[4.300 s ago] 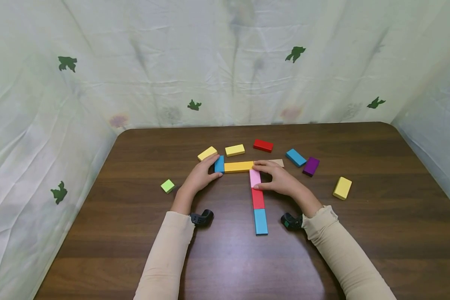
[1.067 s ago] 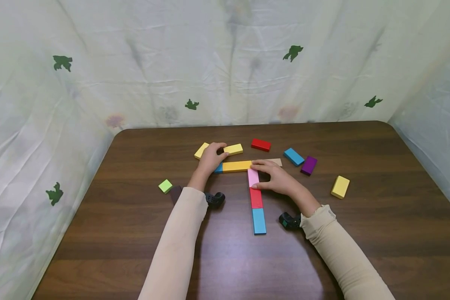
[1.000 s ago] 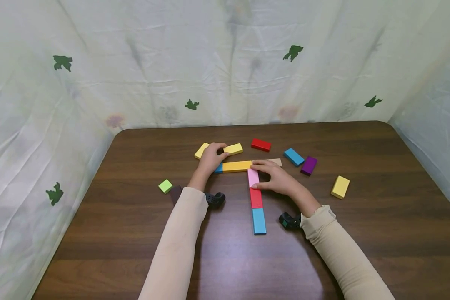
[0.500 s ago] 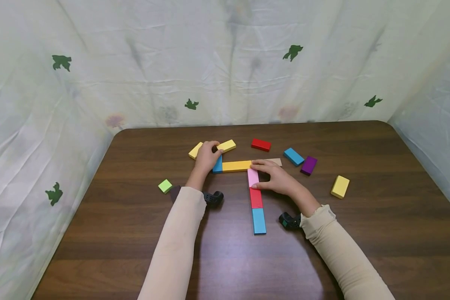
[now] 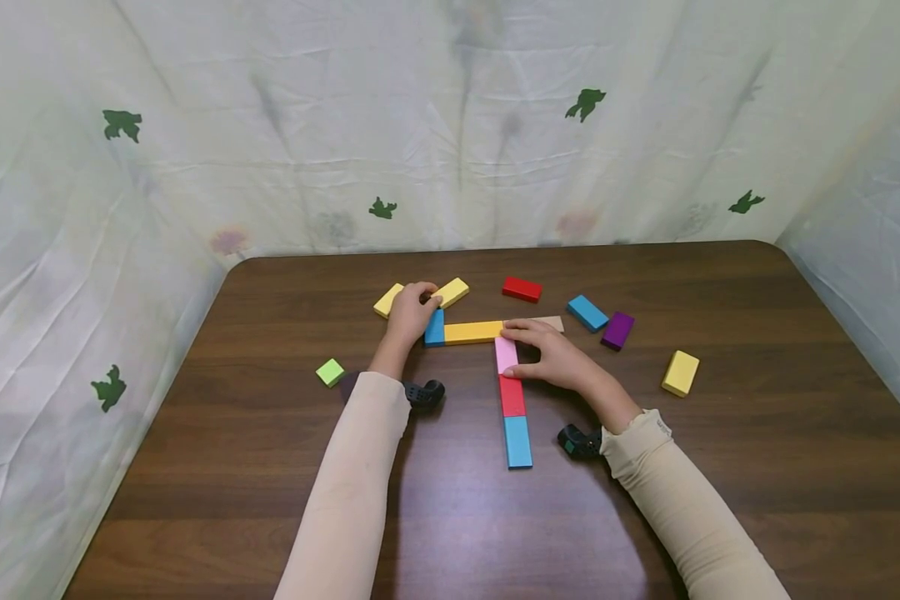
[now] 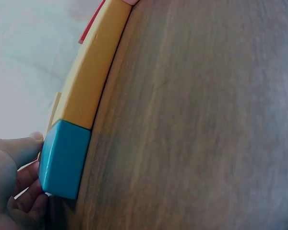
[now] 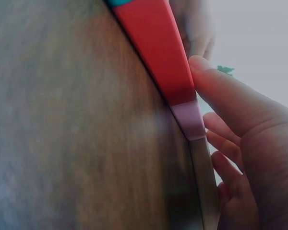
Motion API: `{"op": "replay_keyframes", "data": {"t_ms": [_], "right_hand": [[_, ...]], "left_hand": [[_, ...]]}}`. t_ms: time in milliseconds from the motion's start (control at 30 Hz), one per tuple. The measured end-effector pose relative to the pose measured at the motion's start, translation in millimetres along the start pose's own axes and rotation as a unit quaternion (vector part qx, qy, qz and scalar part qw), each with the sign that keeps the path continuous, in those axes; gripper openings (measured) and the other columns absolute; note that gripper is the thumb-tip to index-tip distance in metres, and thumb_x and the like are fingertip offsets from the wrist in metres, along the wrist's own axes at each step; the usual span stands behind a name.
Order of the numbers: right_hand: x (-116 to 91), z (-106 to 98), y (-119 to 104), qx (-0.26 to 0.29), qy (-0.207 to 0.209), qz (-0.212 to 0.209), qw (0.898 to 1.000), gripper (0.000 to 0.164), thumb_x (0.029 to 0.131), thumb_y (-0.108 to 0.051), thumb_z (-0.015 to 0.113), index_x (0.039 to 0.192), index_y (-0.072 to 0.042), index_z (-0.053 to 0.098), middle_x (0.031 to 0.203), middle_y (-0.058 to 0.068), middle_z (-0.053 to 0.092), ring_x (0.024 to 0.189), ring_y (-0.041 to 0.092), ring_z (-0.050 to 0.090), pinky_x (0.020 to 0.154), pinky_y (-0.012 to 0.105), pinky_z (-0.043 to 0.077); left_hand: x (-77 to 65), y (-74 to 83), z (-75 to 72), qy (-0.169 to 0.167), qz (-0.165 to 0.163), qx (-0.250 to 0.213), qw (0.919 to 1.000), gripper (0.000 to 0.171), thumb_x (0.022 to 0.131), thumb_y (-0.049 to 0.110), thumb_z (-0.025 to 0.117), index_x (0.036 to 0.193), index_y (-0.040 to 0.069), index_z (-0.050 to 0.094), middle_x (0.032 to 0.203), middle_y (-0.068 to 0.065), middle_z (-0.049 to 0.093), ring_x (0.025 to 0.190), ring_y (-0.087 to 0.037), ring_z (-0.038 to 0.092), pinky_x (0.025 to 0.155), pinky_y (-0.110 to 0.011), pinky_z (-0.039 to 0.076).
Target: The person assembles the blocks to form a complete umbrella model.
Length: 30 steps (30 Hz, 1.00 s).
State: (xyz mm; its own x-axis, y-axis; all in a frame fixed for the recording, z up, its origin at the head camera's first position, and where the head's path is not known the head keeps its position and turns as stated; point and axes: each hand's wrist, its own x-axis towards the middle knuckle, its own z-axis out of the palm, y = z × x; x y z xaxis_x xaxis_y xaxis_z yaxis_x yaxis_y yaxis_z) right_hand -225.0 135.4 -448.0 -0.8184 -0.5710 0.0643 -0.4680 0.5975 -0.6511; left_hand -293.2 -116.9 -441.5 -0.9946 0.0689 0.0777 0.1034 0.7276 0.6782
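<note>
In the head view, my left hand (image 5: pixel 407 323) pinches the near left end of a pale yellow block (image 5: pixel 452 292) just behind a blue block (image 5: pixel 434 329). That blue block abuts an orange-yellow block (image 5: pixel 472 333), and a tan block (image 5: pixel 551 322) continues the row to the right. A column of pink (image 5: pixel 506 354), red (image 5: pixel 513 397) and light blue (image 5: pixel 518 442) blocks runs toward me from this row. My right hand (image 5: pixel 551 354) holds the pink block between thumb and fingers. In the right wrist view, the thumb touches near the red-pink joint (image 7: pixel 185 104).
Another yellow block (image 5: pixel 387 301) lies partly behind my left hand. A green block (image 5: pixel 331 372) and a dark block (image 5: pixel 350 386) sit left. Loose red (image 5: pixel 522 289), blue (image 5: pixel 588 313), purple (image 5: pixel 618 331) and yellow (image 5: pixel 680 373) blocks lie toward the back and right.
My left hand has left the blue block's sides and gone to the pale yellow block, which has shifted left and turned. The other yellow block moved slightly left. My right hand stays put.
</note>
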Motion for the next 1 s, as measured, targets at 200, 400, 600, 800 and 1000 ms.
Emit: {"op": "replay_keyframes", "data": {"t_ms": [200,400,600,800,1000], "right_hand": [[-0.2,-0.4,-0.4,0.0,0.0,-0.003,1.0,0.069,0.076,-0.042,0.069,0.131,-0.007,0.048,0.136,0.007,0.039,0.125,0.025,0.03,0.1,0.045,0.026],[-0.3,-0.1,-0.2,0.002,0.002,-0.005,1.0,0.069,0.076,-0.042,0.069,0.131,-0.007,0.048,0.136,0.007,0.039,0.125,0.025,0.03,0.1,0.044,0.026],[-0.4,-0.3,-0.6,0.006,0.002,-0.006,1.0,0.069,0.075,-0.042,0.07,0.131,-0.008,0.048,0.136,0.006,0.039,0.125,0.025,0.03,0.1,0.044,0.027],[-1.4,-0.2,-0.6,0.008,0.005,-0.008,1.0,0.068,0.075,-0.041,0.07,0.13,-0.007,0.048,0.136,0.006,0.039,0.125,0.024,0.03,0.1,0.044,0.026],[-1.0,-0.1,-0.1,0.006,0.005,-0.008,1.0,0.069,0.075,-0.042,0.07,0.131,-0.007,0.048,0.136,0.006,0.039,0.125,0.024,0.03,0.1,0.044,0.026]], "left_hand": [[-0.6,-1.9,-0.7,0.001,0.0,0.0,1.0,0.027,0.089,0.019,0.057,0.11,0.002,0.061,0.099,-0.013,0.056,0.09,-0.024,0.049,0.08,-0.035,0.041],[-2.7,-2.6,-1.6,-0.001,-0.003,-0.003,1.0,0.027,0.089,0.02,0.058,0.109,0.002,0.061,0.098,-0.012,0.056,0.089,-0.023,0.049,0.081,-0.035,0.041],[-3.1,-3.7,-1.7,0.0,-0.001,-0.003,1.0,0.027,0.089,0.02,0.058,0.108,0.001,0.061,0.097,-0.012,0.056,0.089,-0.023,0.049,0.081,-0.034,0.041],[-3.9,-2.9,-2.0,-0.005,-0.001,0.0,1.0,0.027,0.089,0.02,0.057,0.109,0.002,0.06,0.098,-0.012,0.056,0.09,-0.023,0.049,0.081,-0.034,0.041],[-5.2,-2.4,-2.6,-0.003,0.007,-0.006,1.0,0.03,0.09,0.02,0.057,0.113,0.002,0.059,0.102,-0.012,0.056,0.093,-0.023,0.049,0.083,-0.035,0.041]]}}
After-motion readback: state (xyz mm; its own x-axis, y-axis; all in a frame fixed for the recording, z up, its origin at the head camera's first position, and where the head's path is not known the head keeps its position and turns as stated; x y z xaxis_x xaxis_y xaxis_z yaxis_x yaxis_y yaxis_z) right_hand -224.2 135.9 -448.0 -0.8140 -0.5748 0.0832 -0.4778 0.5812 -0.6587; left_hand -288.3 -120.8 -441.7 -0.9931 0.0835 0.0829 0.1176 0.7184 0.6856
